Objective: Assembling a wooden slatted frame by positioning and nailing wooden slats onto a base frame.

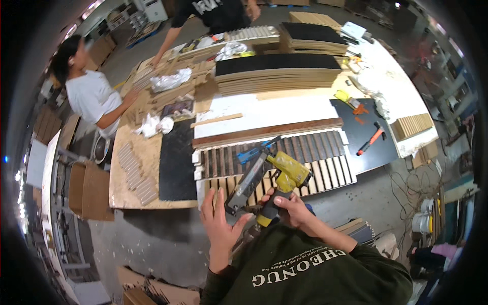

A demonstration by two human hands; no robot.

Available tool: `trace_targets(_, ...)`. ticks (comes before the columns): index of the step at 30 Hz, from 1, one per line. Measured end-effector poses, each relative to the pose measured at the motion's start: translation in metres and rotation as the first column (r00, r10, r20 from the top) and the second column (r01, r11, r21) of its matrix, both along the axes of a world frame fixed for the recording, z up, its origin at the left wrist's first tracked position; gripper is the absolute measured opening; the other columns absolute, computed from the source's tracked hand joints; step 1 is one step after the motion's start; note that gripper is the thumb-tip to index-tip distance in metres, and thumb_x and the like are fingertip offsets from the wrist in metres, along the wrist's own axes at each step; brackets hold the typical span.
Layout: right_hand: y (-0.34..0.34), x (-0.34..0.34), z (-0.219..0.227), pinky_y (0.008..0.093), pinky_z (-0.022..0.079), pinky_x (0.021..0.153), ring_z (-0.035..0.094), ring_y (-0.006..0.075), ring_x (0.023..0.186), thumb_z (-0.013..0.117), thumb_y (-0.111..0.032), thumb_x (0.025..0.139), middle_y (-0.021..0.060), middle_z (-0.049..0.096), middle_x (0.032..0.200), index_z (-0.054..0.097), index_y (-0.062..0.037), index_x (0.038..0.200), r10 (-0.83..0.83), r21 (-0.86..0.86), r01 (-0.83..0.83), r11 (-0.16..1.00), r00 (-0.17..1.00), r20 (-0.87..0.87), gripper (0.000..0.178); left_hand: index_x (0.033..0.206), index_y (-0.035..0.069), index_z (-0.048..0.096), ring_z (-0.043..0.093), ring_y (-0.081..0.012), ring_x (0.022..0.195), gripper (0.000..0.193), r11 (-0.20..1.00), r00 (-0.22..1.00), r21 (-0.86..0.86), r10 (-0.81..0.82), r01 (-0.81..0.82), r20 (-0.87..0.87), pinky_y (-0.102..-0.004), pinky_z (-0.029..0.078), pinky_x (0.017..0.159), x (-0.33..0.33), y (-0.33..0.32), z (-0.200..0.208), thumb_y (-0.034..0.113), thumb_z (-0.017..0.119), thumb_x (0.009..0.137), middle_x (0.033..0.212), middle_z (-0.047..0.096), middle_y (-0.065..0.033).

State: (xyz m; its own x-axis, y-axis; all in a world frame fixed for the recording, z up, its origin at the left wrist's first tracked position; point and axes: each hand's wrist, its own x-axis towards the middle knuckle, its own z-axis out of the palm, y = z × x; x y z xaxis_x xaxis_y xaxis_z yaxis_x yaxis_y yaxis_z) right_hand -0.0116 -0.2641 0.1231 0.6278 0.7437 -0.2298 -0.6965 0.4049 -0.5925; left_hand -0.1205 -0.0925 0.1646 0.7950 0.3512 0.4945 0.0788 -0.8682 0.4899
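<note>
My right hand (292, 209) is wrapped round the dark grip of a yellow and black nail gun (291, 170), held above the near edge of the table. The gun's long magazine (249, 183) slants down to the left. Beside the magazine's lower end, my left hand (222, 223) is raised with its fingers spread and holds nothing. Beneath the gun lies a row of short wood slats (218, 162), dark at the back and pale in front, set in a white frame. A blue tool (254, 152) shows behind the magazine, partly hidden. Along the slats' far side runs a long brown wood strip (269, 131).
An orange and black hammer (373, 140) rests on a black panel (384, 157) at right. Stacked black-topped boards (279, 76) stand farther back. Slat pieces (134, 175) and crumpled plastic (152, 125) lie at left. Two people (94, 94) are across the table. Cables (401, 190) trail on the floor.
</note>
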Motion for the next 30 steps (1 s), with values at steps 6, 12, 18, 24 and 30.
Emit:
trace_targets(6, -0.047, -0.005, -0.005, 0.0412, 0.048, 0.091, 0.059, 0.0247, 0.102, 0.065, -0.012, 0.083, 0.0114, 0.062, 0.109, 0.052, -0.0043, 0.113, -0.142, 0.101, 0.152, 0.983, 0.985, -0.094, 0.034, 0.119, -0.002, 0.053, 0.059, -0.0351, 0.087, 0.062, 0.962, 0.97, -0.126, -0.243, 0.242, 0.011, -0.0391, 0.05, 0.073, 0.04, -0.027, -0.004, 0.035, 0.074, 0.073, 0.102, 0.06, -0.0179)
trace_targets(12, -0.082, 0.0, -0.016, 0.0421, 0.042, 0.097, 0.056, 0.0264, 0.108, 0.065, -0.012, 0.081, 0.0084, 0.06, 0.107, 0.05, -0.0072, 0.112, -0.301, 0.214, 0.322, 0.922, 0.946, -0.124, 0.034, 0.11, -0.002, 0.059, 0.062, -0.0333, 0.081, 0.054, 0.896, 0.895, -0.048, -0.435, 0.441, 0.102, -0.0384, 0.051, 0.071, 0.069, -0.039, -0.005, 0.027, 0.078, 0.069, 0.094, 0.063, -0.0173)
trace_targets(18, -0.091, 0.011, -0.018, 0.043, 0.04, 0.099, 0.053, 0.0281, 0.11, 0.066, -0.013, 0.08, 0.0064, 0.059, 0.102, 0.05, -0.0082, 0.109, -0.404, 0.282, 0.424, 0.861, 0.906, -0.127, 0.033, 0.123, -0.001, 0.05, 0.059, -0.0301, 0.094, 0.071, 0.775, 0.794, -0.247, -0.607, 0.582, -0.034, -0.0368, 0.049, 0.078, 0.077, -0.024, 0.009, 0.032, 0.079, 0.067, 0.106, 0.059, -0.0188)
trace_targets(24, -0.055, 0.011, -0.01, 0.0396, 0.044, 0.091, 0.057, 0.0244, 0.099, 0.065, -0.007, 0.081, 0.0072, 0.06, 0.1, 0.051, -0.0066, 0.104, -0.176, 0.188, 0.186, 0.964, 0.982, -0.067, 0.027, 0.145, 0.008, 0.017, 0.034, -0.0328, 0.129, 0.073, -0.287, 0.828, -0.791, 0.014, 0.54, 0.56, -0.044, 0.039, 0.098, 0.087, -0.015, -0.025, 0.048, 0.045, 0.09, 0.138, 0.037, -0.0174)
trace_targets(30, -0.011, 0.023, -0.023, 0.0349, 0.046, 0.091, 0.06, 0.019, 0.096, 0.066, -0.007, 0.081, 0.0095, 0.062, 0.098, 0.053, -0.0041, 0.102, 0.069, 0.205, -0.056, 0.977, 0.996, -0.059, 0.024, 0.124, -0.003, 0.051, 0.058, -0.0133, 0.094, 0.042, 0.348, 0.932, -0.929, -0.362, 0.127, -0.008, -0.0269, 0.046, 0.081, 0.057, 0.005, -0.015, 0.01, 0.06, 0.084, 0.117, 0.058, -0.009)
